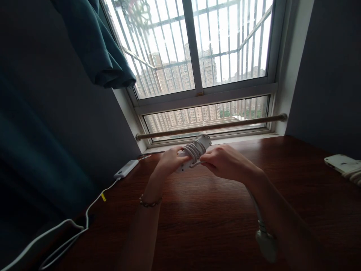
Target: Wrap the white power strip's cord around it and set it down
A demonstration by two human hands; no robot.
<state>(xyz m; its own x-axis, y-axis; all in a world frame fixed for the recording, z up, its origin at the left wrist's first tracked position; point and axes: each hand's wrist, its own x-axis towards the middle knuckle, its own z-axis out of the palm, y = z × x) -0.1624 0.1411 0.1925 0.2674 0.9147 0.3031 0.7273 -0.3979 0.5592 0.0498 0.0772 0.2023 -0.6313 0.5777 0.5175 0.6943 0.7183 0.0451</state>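
Note:
My left hand (pixel 170 162) grips the near end of a white power strip (pixel 205 140), held tilted above the table. Several turns of its white cord (pixel 194 149) are wound around the strip's middle. Close beside it on the right, my right hand (pixel 225 162) is closed on the cord where it leaves the wound turns. From behind my right wrist the rest of the cord runs down to a white plug (pixel 266 244), which hangs near my right forearm. Part of the strip is covered by the cord and my left fingers.
Another white power strip (pixel 126 169) lies at the table's left edge, its cable running toward the lower left. At the right lies a white device (pixel 342 162) with cord wrapped on it. The reddish-brown table (pixel 203 222) meets a barred window with a rail (pixel 211 128); a blue curtain (pixel 98 49) hangs left.

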